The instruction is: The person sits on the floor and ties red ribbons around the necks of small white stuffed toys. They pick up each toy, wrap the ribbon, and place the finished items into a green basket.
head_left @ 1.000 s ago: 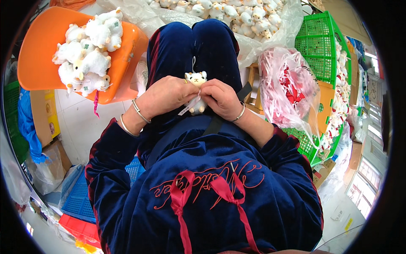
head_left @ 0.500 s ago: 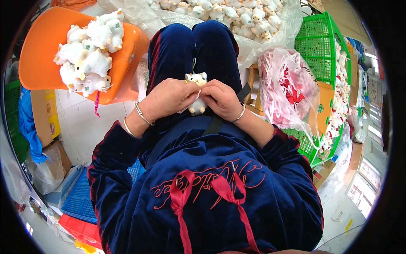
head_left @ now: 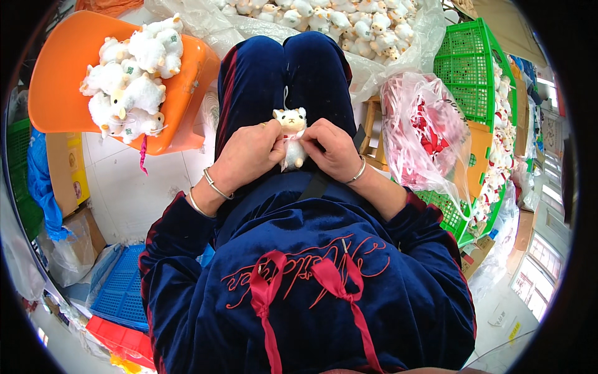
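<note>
A small white plush animal (head_left: 294,156) with a cream face stands upright in my lap, facing me, a loop of cord above its head. Around its neck runs a thin pinkish ribbon (head_left: 288,136) with a touch of red. My left hand (head_left: 252,149) is closed in a pinch at the toy's neck, on the ribbon's left side. My right hand (head_left: 331,148) pinches the ribbon's other side, with thumb and forefinger pressed together. The fingers partly hide the ribbon's ends and the toy's sides.
On an orange chair (head_left: 62,75) at the left lies a heap of similar plush toys (head_left: 134,81). A large clear bag (head_left: 249,25) of more toys lies ahead. At the right are a plastic bag (head_left: 427,124) of pink strips and a green crate (head_left: 464,75).
My hands have drawn slightly apart, uncovering the toy's face and neck. The ribbon's red part at the neck now shows. My left forearm has shifted a little to the right.
</note>
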Motion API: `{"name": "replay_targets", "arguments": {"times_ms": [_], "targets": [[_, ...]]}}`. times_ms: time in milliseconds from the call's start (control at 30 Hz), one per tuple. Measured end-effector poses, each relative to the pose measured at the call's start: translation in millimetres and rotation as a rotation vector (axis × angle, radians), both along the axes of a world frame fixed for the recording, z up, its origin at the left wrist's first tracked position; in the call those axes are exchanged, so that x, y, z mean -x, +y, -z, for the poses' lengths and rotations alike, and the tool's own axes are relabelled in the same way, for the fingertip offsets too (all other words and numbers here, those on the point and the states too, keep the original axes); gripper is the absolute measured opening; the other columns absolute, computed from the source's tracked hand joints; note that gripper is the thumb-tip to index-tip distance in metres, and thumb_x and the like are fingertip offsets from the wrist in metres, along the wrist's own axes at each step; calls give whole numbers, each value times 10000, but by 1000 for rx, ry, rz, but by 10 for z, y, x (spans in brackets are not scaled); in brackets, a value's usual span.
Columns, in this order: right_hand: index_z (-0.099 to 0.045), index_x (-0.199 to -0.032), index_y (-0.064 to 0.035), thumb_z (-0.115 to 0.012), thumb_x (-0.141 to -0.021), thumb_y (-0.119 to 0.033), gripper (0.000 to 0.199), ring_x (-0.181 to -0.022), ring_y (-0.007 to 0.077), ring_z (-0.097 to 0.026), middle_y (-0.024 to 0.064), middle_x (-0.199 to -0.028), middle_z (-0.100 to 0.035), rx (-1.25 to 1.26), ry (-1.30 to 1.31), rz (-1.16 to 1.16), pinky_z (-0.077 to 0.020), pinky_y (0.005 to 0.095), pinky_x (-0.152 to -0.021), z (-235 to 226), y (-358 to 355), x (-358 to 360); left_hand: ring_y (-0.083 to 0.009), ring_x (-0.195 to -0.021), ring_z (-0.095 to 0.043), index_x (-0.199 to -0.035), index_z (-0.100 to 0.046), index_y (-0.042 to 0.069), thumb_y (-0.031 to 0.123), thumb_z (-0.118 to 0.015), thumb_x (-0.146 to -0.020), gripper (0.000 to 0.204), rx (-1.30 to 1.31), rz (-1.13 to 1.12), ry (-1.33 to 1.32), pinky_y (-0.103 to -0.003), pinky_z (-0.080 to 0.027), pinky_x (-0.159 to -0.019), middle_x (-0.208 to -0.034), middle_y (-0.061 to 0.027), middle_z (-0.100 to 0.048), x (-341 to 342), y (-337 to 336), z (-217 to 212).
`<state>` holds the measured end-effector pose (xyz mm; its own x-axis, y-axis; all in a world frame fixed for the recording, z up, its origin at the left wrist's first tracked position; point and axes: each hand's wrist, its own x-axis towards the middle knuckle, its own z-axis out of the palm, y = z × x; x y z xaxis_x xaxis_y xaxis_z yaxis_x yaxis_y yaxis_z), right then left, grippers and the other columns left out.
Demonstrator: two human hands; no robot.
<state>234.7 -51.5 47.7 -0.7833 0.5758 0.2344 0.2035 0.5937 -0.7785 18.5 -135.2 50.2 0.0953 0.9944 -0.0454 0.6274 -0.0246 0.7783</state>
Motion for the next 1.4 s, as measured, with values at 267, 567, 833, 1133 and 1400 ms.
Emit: {"name": "replay_targets", "arguments": {"times_ms": [267, 567, 833, 1133, 1400], "targets": [[-615, -1067, -13, -679, -912, 36, 175, -775, 224, -656, 108, -884, -613, 163, -31, 79, -532, 326, -685, -128, -72, -15, -304, -664, -703, -966, -622, -12, 102, -650, -939, 120, 79, -48, -120, -387, -545, -622, -749, -178, -687, 15, -75, -22], [-591, -1257, 18, -614, -1014, -129, 285, -759, 203, -688, 150, -994, -697, 505, -226, 263, -543, 322, -696, -420, -17, -54, -187, -610, -666, -975, -706, -53, 275, -522, -1082, 391, 437, -286, -528, -345, -522, -607, -696, -136, -669, 48, 14, -108], [-647, -1162, 13, -721, -918, -110, 283, -777, 229, -671, 132, -946, -665, 396, -280, 172, -547, 342, -701, -291, 51, 3, -25, -633, -572, -987, -715, -29, 170, -749, -959, 205, 266, -245, -348, -210, -457, -579, -768, -15, -698, -57, -101, -221], [-590, -1178, 8, -714, -893, -35, 314, -803, 290, -682, 167, -1009, -651, 253, -184, 185, -559, 372, -762, -321, -34, 44, -99, -706, -653, -1062, -719, -18, 117, -763, -924, 198, 119, -240, -269, -260, -521, -658, -881, -67, -736, -140, -194, -123], [-617, -1092, 10, -714, -880, -72, 247, -866, 350, -684, 186, -986, -648, 257, -325, 151, -554, 428, -785, -365, 41, 84, -170, -764, -697, -1085, -738, -8, 110, -757, -915, 207, -10, -241, -204, -285, -544, -707, -932, -115, -734, -126, -137, -192]]}}
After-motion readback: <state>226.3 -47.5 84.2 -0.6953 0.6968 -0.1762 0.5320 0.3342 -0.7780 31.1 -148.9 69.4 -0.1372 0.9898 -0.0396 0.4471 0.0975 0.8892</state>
